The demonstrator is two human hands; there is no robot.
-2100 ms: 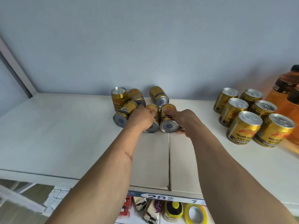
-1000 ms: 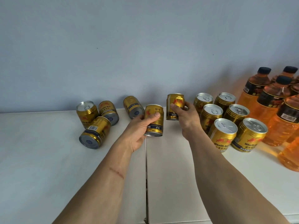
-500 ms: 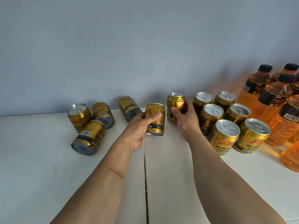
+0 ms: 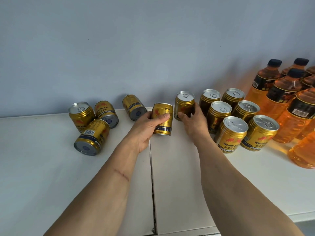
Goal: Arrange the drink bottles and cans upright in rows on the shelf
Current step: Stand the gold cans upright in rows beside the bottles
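Note:
My left hand [image 4: 146,126] grips a gold can [image 4: 163,119], held upright just above the white shelf [image 4: 51,176]. My right hand [image 4: 193,121] wraps an upright gold can [image 4: 184,103] standing at the back of the shelf, left of a block of several upright gold cans [image 4: 235,120]. To the left, one can [image 4: 81,115] stands upright. Three more cans lie on their sides: a front one [image 4: 92,137], one behind it [image 4: 107,113], and one near the wall [image 4: 134,107].
Several orange drink bottles [image 4: 286,99] with dark caps stand at the right end of the shelf. A grey-blue wall closes the back. A seam [image 4: 152,184] between two shelf boards runs forward between my arms.
Both hands lifted cans from the lying pile and carried them right. The right-hand can has come down upright beside the standing block; the left-hand can has turned upright.

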